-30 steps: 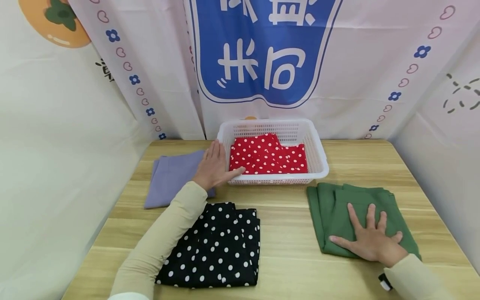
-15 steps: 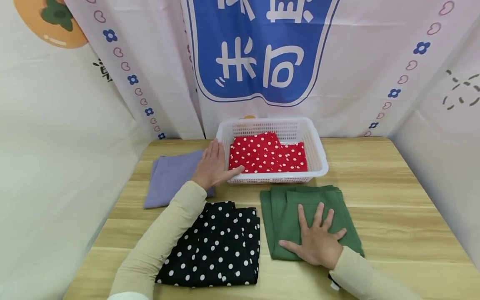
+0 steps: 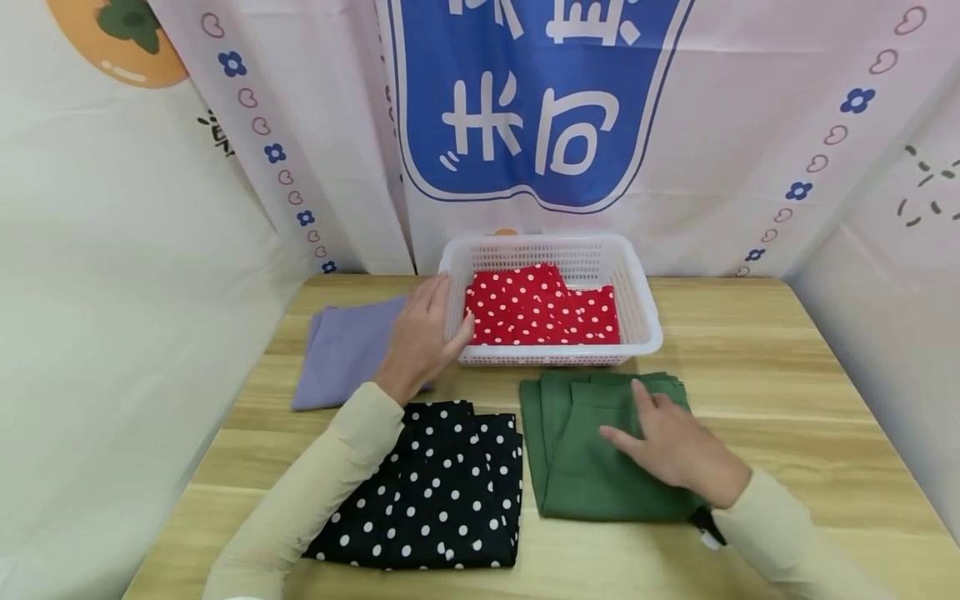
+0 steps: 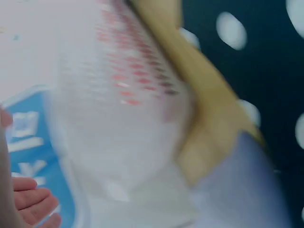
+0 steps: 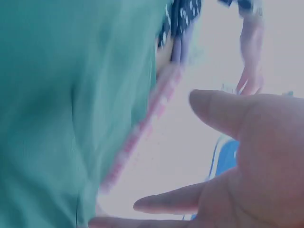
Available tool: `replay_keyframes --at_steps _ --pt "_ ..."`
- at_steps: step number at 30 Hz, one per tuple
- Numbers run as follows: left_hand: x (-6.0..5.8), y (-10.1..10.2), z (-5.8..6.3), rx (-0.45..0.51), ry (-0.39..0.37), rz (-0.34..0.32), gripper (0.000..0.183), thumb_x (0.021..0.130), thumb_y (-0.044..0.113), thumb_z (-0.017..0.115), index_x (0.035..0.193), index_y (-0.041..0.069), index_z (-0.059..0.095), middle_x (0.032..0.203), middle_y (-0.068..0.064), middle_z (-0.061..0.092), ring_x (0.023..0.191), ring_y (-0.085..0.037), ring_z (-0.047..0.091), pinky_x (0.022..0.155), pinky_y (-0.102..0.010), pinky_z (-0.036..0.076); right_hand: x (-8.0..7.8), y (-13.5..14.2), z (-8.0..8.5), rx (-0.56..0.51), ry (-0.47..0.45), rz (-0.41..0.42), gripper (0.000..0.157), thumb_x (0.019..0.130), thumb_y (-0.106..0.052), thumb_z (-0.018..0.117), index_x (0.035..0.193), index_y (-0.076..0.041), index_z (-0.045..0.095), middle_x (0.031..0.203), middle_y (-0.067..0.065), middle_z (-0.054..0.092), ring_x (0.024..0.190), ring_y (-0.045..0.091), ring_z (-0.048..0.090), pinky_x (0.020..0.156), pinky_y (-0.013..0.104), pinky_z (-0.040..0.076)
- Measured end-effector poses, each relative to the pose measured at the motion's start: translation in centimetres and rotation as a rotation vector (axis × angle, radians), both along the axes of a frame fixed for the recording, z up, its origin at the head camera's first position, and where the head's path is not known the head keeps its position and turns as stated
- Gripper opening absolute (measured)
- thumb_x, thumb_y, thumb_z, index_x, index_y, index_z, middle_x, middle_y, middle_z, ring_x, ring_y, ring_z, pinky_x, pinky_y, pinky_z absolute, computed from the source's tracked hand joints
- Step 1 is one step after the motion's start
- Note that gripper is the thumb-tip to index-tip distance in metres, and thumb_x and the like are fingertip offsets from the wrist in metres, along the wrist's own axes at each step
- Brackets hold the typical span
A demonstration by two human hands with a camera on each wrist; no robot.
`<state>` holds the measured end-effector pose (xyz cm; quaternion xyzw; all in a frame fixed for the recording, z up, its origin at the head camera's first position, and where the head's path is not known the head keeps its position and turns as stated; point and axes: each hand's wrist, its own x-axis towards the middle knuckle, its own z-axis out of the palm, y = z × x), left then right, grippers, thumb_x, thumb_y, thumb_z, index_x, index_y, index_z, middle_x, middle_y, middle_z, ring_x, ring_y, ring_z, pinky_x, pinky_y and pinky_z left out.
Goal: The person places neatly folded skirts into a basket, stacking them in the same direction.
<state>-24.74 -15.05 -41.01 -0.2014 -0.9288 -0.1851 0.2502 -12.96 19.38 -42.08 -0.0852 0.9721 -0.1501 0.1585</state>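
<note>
While the right hand [image 3: 671, 442] is over the green cloth [image 3: 592, 483]: its fingers [image 5: 171, 199] are straight, the thumb held away from them, gripping nothing; whether any fingertip touches the fabric, I cannot tell.
Left hand [image 3: 418, 337]: fingers extended and close together, thumb spread apart, nothing gripped, alongside the left end of the white basket [image 3: 555, 352]; contact with its wall is unclear.
Pale sleeves [image 3: 315, 483]: down to both wrists, the left one crossing an edge of the black polka-dot cloth [image 3: 442, 492].
Green cloth: folded flat on the wooden table [image 3: 795, 417], in front of the basket, just right of the black cloth.
Black cloth: also folded, white dots, lying near the front.
Purple cloth [image 3: 341, 354]: folded, left of the basket, partly hidden by the left hand.
Basket: upright at the table's far side, the red polka-dot cloth [image 3: 540, 317] folded inside.
Backdrop [image 3: 727, 150]: white, with a blue panel [image 3: 517, 50] bearing white characters.
</note>
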Motion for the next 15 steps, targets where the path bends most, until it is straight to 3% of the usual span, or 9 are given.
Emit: replay_keyframes --at_steps 2,5,9,12,15 --pt "1.7 0.1 1.3 0.148 0.002 -0.089 0.052 0.094 0.035 0.054 0.134 0.002 0.053 0.134 -0.017 0.059 0.122 -0.028 0.058 0.100 -0.043 0.053 -0.6 1.5 0.6 -0.020 0.018 0.003 0.111 0.086 -0.079 0.034 0.148 0.012 0.020 0.143 0.039 0.037 0.130 0.055 0.039 0.103 0.066 0.040" --pt "4.4 0.3 2.9 0.372 -0.194 -0.230 0.033 0.096 0.023 0.056 0.124 0.008 0.061 0.121 -0.011 0.068 0.109 -0.023 0.065 0.085 -0.036 0.059 -1.4 3.6 1.2 -0.037 0.023 0.002 0.102 0.089 -0.072 0.043 0.139 0.017 0.035 0.134 0.037 0.049 0.124 0.052 0.048 0.099 0.063 0.044" --pt "6.9 0.9 3.2 0.581 -0.654 -0.340 0.027 0.100 0.023 0.051 0.122 0.012 0.062 0.121 -0.007 0.067 0.111 -0.020 0.064 0.093 -0.034 0.056 -1.8 6.2 1.5 -0.039 -0.014 -0.016 0.091 0.090 -0.063 0.051 0.129 0.019 0.046 0.119 0.034 0.061 0.109 0.046 0.060 0.086 0.057 0.053" --pt "7.6 1.5 2.0 0.670 -1.004 -0.395 0.035 0.101 0.023 0.045 0.129 0.003 0.055 0.132 -0.017 0.059 0.123 -0.028 0.059 0.107 -0.040 0.048 -1.8 7.7 1.2 -0.048 -0.055 -0.036 0.090 0.090 -0.062 0.053 0.126 0.021 0.048 0.114 0.034 0.062 0.102 0.042 0.063 0.079 0.053 0.055" --pt "7.8 2.4 0.1 0.753 -1.291 -0.416 0.047 0.100 0.022 0.042 0.135 -0.009 0.043 0.141 -0.029 0.047 0.133 -0.038 0.049 0.113 -0.045 0.040 -1.9 9.0 0.6 -0.084 -0.088 -0.051 0.088 0.090 -0.061 0.054 0.124 0.021 0.051 0.116 0.035 0.061 0.103 0.042 0.063 0.077 0.051 0.056"
